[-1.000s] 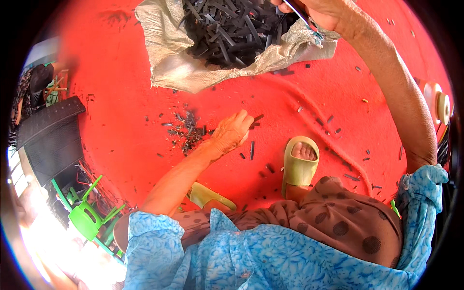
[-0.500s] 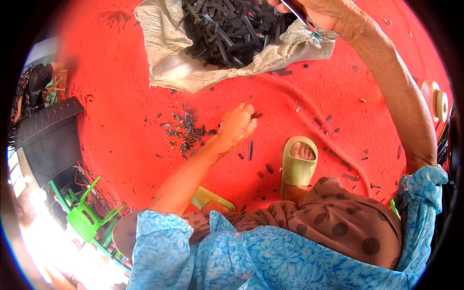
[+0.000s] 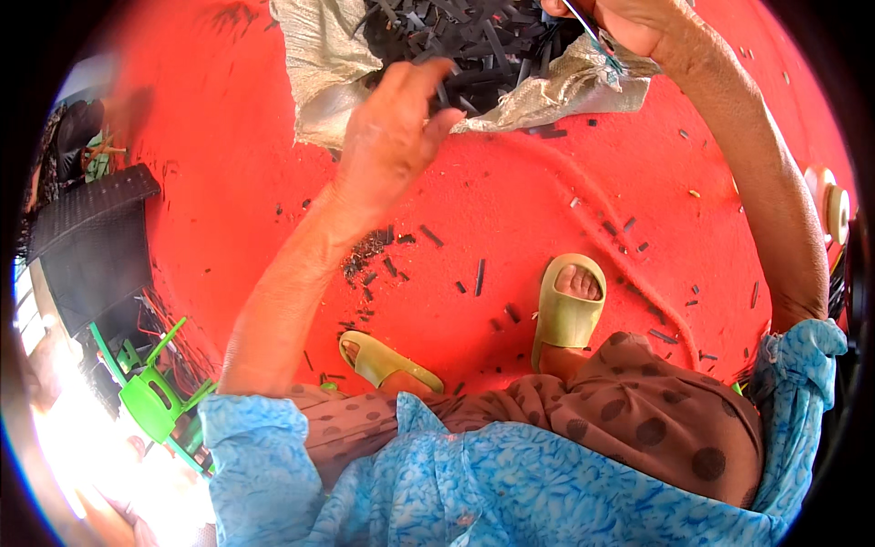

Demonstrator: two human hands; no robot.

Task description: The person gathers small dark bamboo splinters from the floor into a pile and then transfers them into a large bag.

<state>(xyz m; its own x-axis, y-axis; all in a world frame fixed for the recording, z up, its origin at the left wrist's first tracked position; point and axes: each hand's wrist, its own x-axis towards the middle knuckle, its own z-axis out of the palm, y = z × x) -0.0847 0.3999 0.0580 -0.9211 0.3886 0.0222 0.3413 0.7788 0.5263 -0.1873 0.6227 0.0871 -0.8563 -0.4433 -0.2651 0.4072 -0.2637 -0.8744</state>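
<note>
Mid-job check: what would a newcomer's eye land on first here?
First, the bright red floor across the middle, then the sack of black strips at the top. The left hand shows against the sack's near edge, and the right hand grips a thin shiny tool at the upper right.

Makeshift workspace, whether home or workshop unclear: scraps [image 3: 479,277] on red carpet [image 3: 510,201], a sack [image 3: 321,50] of black strips [image 3: 497,44], a green chair [image 3: 149,407].
</note>
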